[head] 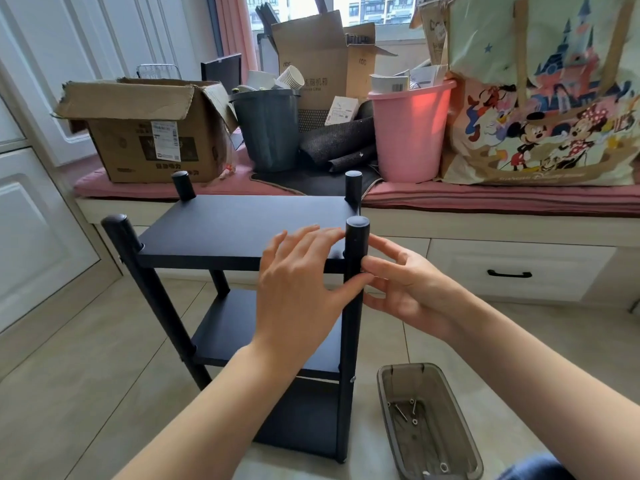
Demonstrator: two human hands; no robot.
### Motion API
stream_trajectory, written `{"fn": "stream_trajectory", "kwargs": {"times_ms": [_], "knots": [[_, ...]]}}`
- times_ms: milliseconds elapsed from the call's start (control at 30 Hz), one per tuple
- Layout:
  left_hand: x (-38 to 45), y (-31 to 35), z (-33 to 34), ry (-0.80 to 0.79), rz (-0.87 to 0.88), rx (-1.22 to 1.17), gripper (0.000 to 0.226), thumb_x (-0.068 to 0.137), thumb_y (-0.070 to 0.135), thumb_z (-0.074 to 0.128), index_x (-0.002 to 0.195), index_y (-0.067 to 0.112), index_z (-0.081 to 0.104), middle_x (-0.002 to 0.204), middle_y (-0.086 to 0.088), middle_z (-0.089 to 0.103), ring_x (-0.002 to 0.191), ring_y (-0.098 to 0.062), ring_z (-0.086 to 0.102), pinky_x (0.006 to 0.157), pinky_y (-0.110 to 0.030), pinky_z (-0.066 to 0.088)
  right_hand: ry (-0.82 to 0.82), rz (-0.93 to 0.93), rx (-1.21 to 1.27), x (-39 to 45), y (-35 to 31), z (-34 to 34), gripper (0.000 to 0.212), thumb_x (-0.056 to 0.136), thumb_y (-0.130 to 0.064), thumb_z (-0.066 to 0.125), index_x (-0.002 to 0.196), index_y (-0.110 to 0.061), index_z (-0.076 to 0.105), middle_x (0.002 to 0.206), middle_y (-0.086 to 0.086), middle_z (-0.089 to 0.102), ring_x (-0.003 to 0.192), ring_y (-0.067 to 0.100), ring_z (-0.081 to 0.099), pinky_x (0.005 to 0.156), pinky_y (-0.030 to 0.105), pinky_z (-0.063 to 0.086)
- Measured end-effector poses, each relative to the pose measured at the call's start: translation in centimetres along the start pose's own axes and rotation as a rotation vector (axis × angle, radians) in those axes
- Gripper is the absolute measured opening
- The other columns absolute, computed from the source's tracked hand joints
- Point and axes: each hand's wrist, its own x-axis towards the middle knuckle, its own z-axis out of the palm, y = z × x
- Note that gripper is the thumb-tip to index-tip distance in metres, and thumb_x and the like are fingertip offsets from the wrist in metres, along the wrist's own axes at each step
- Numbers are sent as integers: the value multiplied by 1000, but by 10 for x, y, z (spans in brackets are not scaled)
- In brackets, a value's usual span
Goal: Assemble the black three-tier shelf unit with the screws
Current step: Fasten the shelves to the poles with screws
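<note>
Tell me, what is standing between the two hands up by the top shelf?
In the head view, the shelf unit's near right post stands between the left hand and the right hand. Both hands' fingertips touch it beside the top shelf.

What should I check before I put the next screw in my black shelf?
1. Shelf unit standing upright on the floor: ok.
2. Left hand steadying the top board by the near right post: ok.
3. Right hand at the post beside the top board's edge: ok.
4. Screw pinched in the right fingers: cannot tell, the post hides the fingertips.
5. Spare screws within reach in the grey tray on the floor: ok.
6. Screw already in the post at the middle board: ok, a small silver head shows there.
</note>
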Motion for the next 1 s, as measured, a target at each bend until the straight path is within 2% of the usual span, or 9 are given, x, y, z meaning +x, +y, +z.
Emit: {"fn": "stream_trajectory", "kwargs": {"times_ms": [133,233,300,400,467,633,733,833,1000], "knots": [[4,3,8,-75,-22,52,55,78,57,72,118,18,71,118,0,73,123,-22,62,118,-50,25,-34,17,-14,0,-1,2,60,80,-36,75,135,-17,59,113,8,67,96,17,60,88,34,47],[6,6,11,-55,-34,71,52,79,57,67,113,18,73,114,0,75,122,-22,63,118,-52,24,53,81,13,3,-3,3,63,80,-53,64,130,-15,63,122,11,68,101,19,60,99,40,46],[6,7,12,-64,-46,85,52,81,57,63,115,19,72,118,0,73,128,-21,59,119,-52,20,94,120,2,5,-4,5,64,81,-56,59,126,-11,66,118,10,70,97,18,62,97,38,47],[7,4,11,-109,-61,128,64,84,64,55,127,20,68,137,1,63,140,-22,46,122,-52,14,136,118,-4,9,-3,9,57,89,-50,58,124,-7,67,111,7,71,95,18,60,88,35,47],[7,1,9,-132,-68,181,74,85,73,46,133,20,65,141,2,59,142,-22,44,122,-52,12,157,114,2,11,-1,10,54,94,-46,57,127,-5,64,109,6,69,95,18,58,86,36,45],[4,1,11,-111,-65,217,72,86,75,39,127,25,69,133,6,66,132,-22,54,118,-49,22,149,131,19,18,2,9,44,96,-46,55,122,-13,67,106,3,67,96,18,59,90,37,44],[3,0,13,-75,-54,224,66,88,72,41,125,25,70,130,7,68,129,-23,56,109,-44,32,132,144,49,17,3,5,36,96,-42,54,117,-15,67,99,2,69,86,15,62,86,33,47],[3,-1,16,-39,-36,222,64,88,70,42,122,24,72,128,5,69,127,-25,58,105,-43,34,101,95,37,13,1,-1,30,98,-31,53,113,-10,69,102,3,74,86,15,68,80,30,53],[3,-2,20,21,7,232,64,90,69,43,116,20,75,124,1,71,123,-28,60,103,-43,34,126,18,-245,2,4,-22,24,100,-21,54,110,-8,71,103,11,76,97,22,73,75,30,59]]}}
